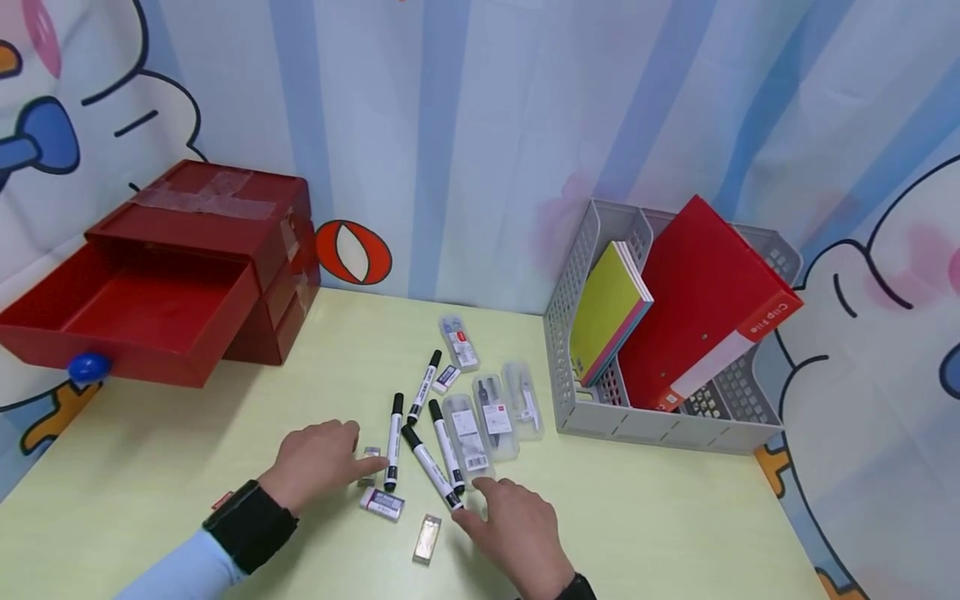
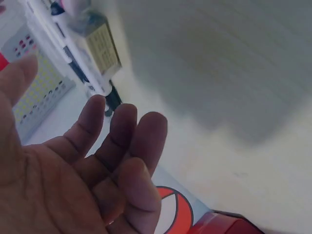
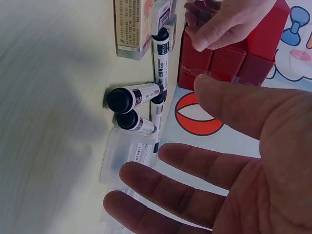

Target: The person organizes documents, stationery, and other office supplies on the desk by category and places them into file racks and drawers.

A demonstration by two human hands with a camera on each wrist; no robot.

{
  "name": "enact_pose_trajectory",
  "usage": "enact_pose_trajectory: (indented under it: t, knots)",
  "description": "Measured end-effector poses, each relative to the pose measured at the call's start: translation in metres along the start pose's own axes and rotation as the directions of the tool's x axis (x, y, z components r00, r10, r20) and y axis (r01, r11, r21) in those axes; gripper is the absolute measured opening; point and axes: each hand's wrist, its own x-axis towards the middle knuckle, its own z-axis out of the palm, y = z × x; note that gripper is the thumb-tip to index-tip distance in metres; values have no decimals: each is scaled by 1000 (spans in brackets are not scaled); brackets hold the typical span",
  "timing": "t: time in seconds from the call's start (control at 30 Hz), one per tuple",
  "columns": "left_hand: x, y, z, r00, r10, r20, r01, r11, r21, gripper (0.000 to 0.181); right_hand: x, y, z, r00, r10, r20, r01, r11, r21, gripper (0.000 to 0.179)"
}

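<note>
On the table, my left hand [image 1: 318,462] hovers by an upright-lying whiteboard marker [image 1: 394,433] and a small box [image 1: 368,479] partly hidden by its thumb. Its fingers are loosely bent in the left wrist view, with nothing held. Lower right, my right hand [image 1: 517,525] has its thumb near the end of another marker [image 1: 431,467]; the right wrist view shows its fingers [image 3: 170,190] spread and apart from the things. A white-sleeved eraser [image 1: 382,504] and a small gold-topped box [image 1: 427,539] lie between the hands. Several clear plastic cases [image 1: 467,433] sit beyond the markers.
At the left stands a red drawer unit [image 1: 288,267], its top drawer [image 1: 172,358] pulled out, with a blue knob [image 1: 89,367]. A grey file rack [image 1: 667,429] at the right holds a red clip file [image 1: 697,308] and a yellow-green notebook [image 1: 607,308]. A patterned curtain [image 1: 495,150] hangs behind.
</note>
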Motion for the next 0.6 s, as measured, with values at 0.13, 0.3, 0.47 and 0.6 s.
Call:
enact_pose_trajectory:
  t: [0.13, 0.3, 0.47, 0.6]
  knots:
    - [2, 2, 7, 1000, 11, 3, -11, 1000, 11, 50, 0, 1, 1, 1000, -3, -2, 3, 1000, 1, 43]
    - [4, 1, 15, 1000, 16, 1, -16, 1000, 4, 48, 0, 2, 2, 1000, -9, -8, 9, 1000, 4, 43]
    - [7, 0, 19, 1000, 27, -12, -27, 999, 21, 42, 1, 3, 2, 1000, -11, -21, 10, 1000, -5, 43]
    - [8, 0, 16, 999, 39, -18, -38, 999, 25, 31, 2, 5, 3, 998, 4, -59, -7, 998, -63, 43]
